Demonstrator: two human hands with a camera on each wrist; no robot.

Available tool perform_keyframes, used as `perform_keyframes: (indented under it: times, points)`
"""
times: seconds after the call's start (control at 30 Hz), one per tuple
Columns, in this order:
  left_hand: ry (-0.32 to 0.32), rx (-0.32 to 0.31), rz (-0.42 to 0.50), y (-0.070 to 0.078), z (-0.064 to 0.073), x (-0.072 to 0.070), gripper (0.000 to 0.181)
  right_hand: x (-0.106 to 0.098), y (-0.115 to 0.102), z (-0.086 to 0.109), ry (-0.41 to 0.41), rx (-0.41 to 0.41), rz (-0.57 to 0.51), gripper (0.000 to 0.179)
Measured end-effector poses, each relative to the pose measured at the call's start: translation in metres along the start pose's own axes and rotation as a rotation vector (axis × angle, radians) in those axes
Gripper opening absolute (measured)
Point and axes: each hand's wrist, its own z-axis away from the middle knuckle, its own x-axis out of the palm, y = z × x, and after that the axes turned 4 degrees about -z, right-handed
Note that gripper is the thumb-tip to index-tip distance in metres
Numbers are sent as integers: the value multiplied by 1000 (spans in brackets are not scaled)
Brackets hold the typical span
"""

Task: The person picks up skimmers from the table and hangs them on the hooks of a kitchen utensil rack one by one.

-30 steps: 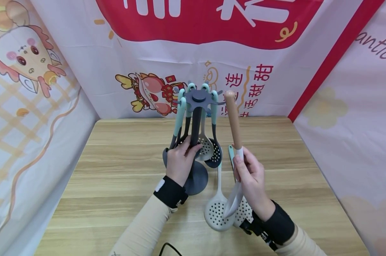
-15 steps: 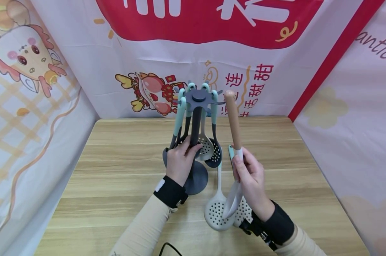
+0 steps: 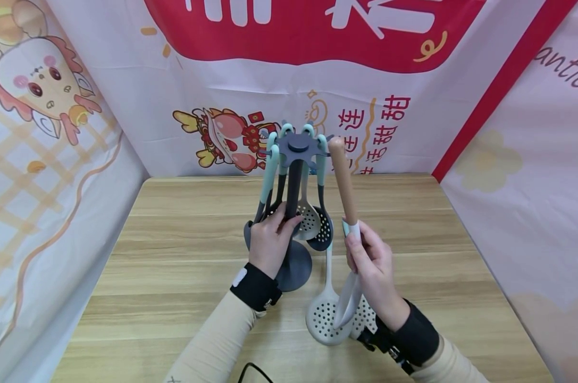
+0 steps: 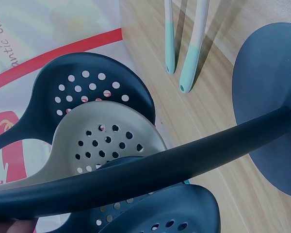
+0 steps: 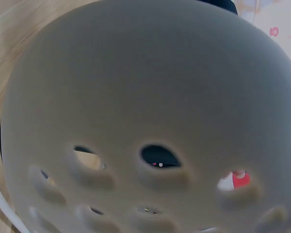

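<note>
My left hand (image 3: 271,236) grips the dark pole (image 4: 136,182) of a utensil stand (image 3: 298,146) with a hooked top and a round base (image 4: 274,107). Mint-handled utensils hang around it, among them a dark slotted spoon (image 4: 89,82) and a grey slotted spoon (image 4: 99,128). To the right of the stand, my right hand (image 3: 372,263) holds a skimmer by its pale neck. Its wooden handle (image 3: 344,181) points up, close to the stand's hooks, apparently not hung on one. The skimmer's grey head (image 3: 350,303) hangs below, seen nearly edge-on; a perforated head (image 5: 145,87) fills the right wrist view.
Two pale slotted utensils lie on the wooden table (image 3: 174,266): a skimmer (image 3: 327,319) and another perforated head (image 3: 364,319), partly hidden by my right hand. Their mint handle ends (image 4: 188,73) point toward the back. A black cable (image 3: 252,367) lies at the front edge; printed cloth (image 3: 198,80) hangs behind.
My right hand has shifted slightly left, bringing the top of the skimmer's wooden handle closer to the stand. My left hand and the stand have stayed in place.
</note>
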Motion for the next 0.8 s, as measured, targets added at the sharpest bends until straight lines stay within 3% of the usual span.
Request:
perform_keyframes:
  times: [0.3, 0.8]
  points:
    - [8, -2, 2, -1, 0, 1, 18, 2, 2, 0, -7, 8, -9, 36]
    - [26, 48, -21, -3, 0, 1, 20, 5, 4, 0, -4, 11, 18, 37]
